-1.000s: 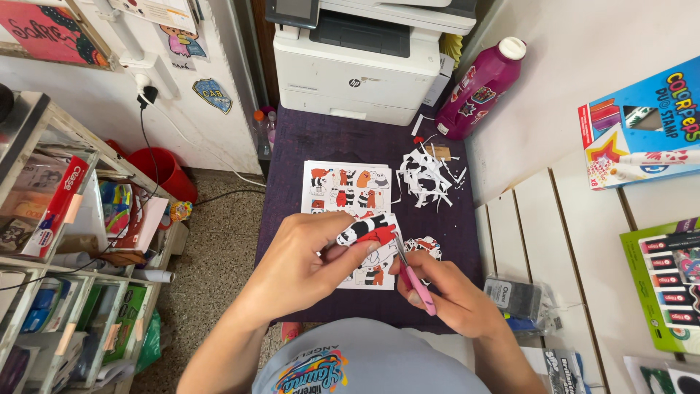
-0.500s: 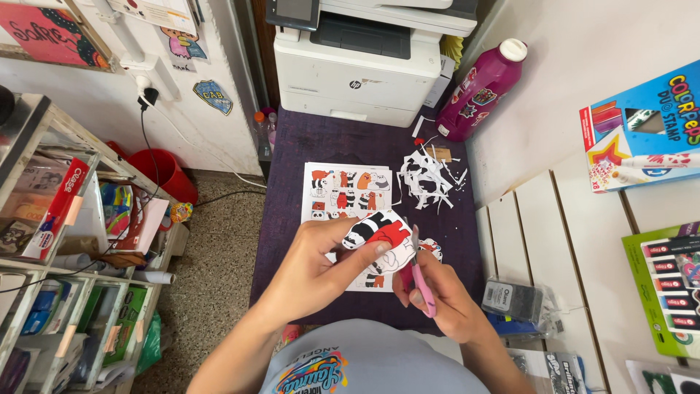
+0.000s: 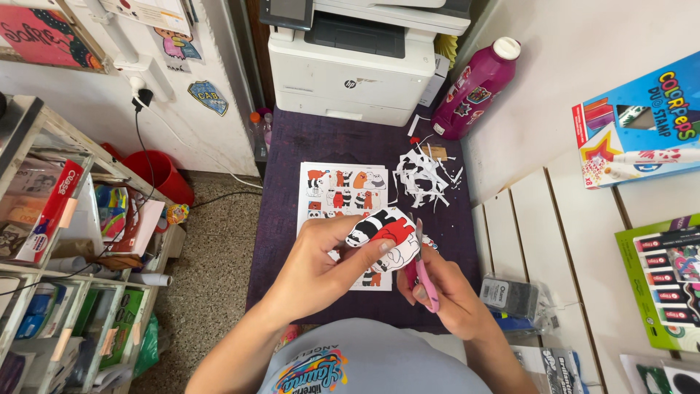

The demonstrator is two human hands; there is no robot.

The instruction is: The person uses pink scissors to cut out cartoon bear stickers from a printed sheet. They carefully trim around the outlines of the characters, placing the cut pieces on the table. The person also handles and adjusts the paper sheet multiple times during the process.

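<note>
Blue marker box lies at right on the white slats; green marker pack below it. Magenta bottle with sticker labels stands beside the printer, whose dark screen faces up. Red carton on left shelf.

Head view, centre of frame: left hand pinched a cartoon-bear cutout, black, white and red, between thumb and fingers, held above a printed sticker sheet. Right hand, lower centre-right, held pink-handled scissors in a closed grip, blade at the cutout's right edge. The sheet lay flat on a purple tabletop. Paper scraps were piled just right of the sheet. Upper centre: white printer. A magenta bottle stood tilted against the wall, upper right. Red bucket on the floor, left.
</note>
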